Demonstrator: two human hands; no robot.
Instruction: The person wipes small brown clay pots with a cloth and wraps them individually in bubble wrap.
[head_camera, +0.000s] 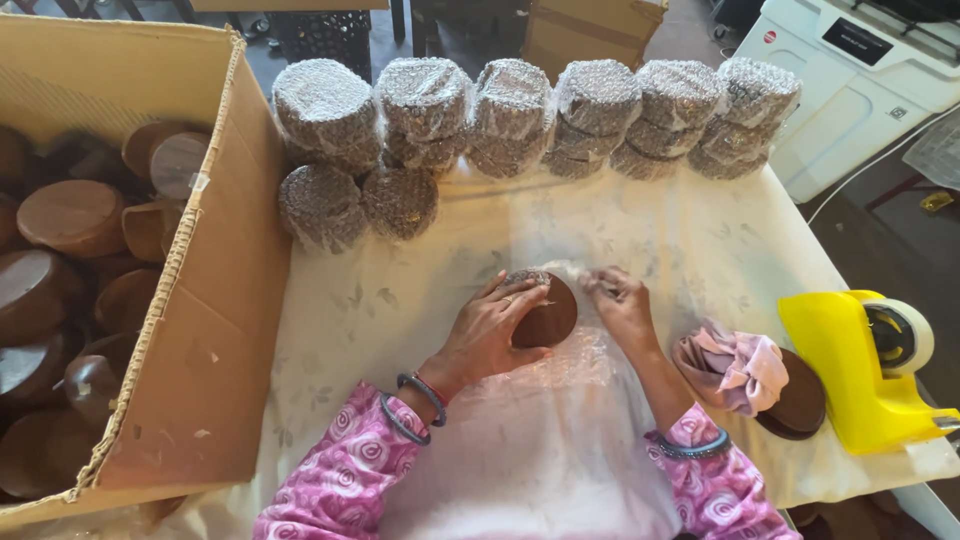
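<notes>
1. Two hands work at one round dark wooden piece (548, 312) in the middle of the table (700, 240), lying on a sheet of bubble wrap (540, 440).
2. The left hand (492, 330) lies flat over the piece's left side, fingers spread and pressing, not clenched.
3. The right hand (622, 305) pinches the wrap's edge just right of the piece, fingertips closed on the film.
4. Near the right forearm a pink cloth (735, 368) rests on a second dark disc (803, 400); a yellow tape dispenser (862, 365) stands just beyond.
5. Wrapped bundles (510, 115) line the table's far edge.
6. A cardboard box (215, 300) of unwrapped wooden pieces (70, 215) stands on the left.
</notes>
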